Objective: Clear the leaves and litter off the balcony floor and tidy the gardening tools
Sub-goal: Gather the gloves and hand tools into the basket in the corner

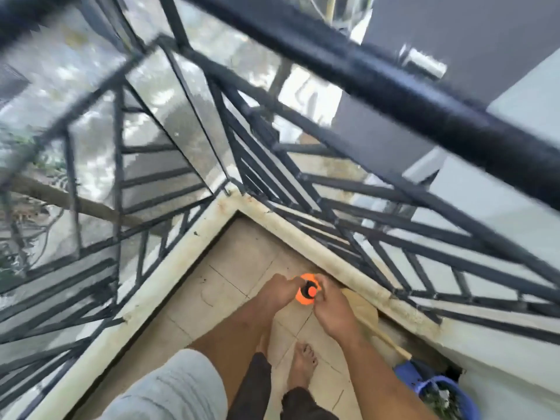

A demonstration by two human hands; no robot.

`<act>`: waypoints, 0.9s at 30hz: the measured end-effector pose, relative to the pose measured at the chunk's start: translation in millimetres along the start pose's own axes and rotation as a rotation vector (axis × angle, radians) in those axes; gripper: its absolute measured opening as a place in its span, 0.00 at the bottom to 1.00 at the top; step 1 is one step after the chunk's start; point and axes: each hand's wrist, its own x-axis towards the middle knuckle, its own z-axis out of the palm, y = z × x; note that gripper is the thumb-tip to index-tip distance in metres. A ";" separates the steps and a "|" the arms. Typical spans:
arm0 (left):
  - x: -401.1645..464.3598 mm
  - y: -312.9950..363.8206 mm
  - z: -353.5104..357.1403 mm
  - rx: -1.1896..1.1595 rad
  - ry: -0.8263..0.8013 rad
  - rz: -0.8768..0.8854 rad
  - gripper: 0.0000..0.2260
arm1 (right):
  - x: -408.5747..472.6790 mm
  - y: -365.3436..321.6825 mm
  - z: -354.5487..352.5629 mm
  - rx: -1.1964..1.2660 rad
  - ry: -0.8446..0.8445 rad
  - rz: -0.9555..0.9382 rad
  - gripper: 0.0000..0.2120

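Two railings hem our tiled corner while our left hand and right hand both grip an orange object between them.

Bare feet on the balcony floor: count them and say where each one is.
2. One foot is in plain view on the tiles below the right hand; the other foot shows only partly, beside the left forearm.

Orange/black tool, blue bucket, black railing, beige tiles.
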 end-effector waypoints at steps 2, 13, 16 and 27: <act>-45.6 3.9 -18.3 0.014 0.031 0.065 0.29 | -27.3 -30.6 -12.1 -0.070 -0.017 -0.062 0.18; -132.5 -122.5 -36.1 -0.457 0.143 0.099 0.50 | -145.6 -107.8 -23.1 -0.245 -0.362 -0.292 0.20; -229.3 -140.2 -23.5 -0.631 0.271 0.089 0.52 | -163.9 -110.9 -10.7 -0.316 -0.447 -0.349 0.21; -378.1 -292.1 44.4 -1.280 0.629 -0.135 0.59 | -261.9 -160.3 116.9 -0.633 -0.756 -0.658 0.21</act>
